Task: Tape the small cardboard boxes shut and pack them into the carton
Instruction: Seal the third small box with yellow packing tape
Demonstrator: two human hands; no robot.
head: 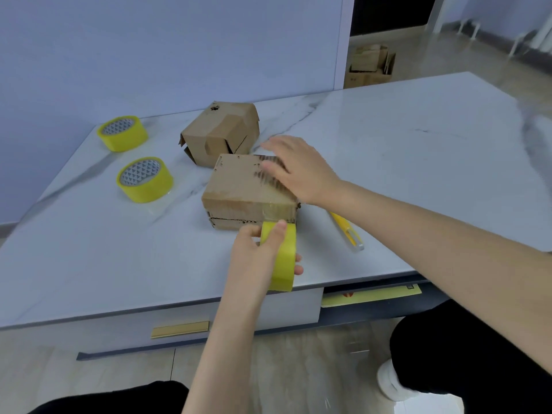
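A small cardboard box (239, 186) lies on the marble table (403, 162), near its front edge. My right hand (298, 168) rests flat on the box's top, fingers spread, pressing a strip of clear tape down. My left hand (254, 258) grips a yellow tape roll (283, 258) just below the box's front face; the tape runs from the roll up onto the box. A second small cardboard box (221, 132) with loose flaps stands behind the first.
Two more yellow tape rolls (123, 133) (145, 179) sit at the left of the table. A yellow utility knife (348, 231) lies to the right of the box. Several cartons (370, 65) stand on the floor beyond the table. A drawer front is below the table edge.
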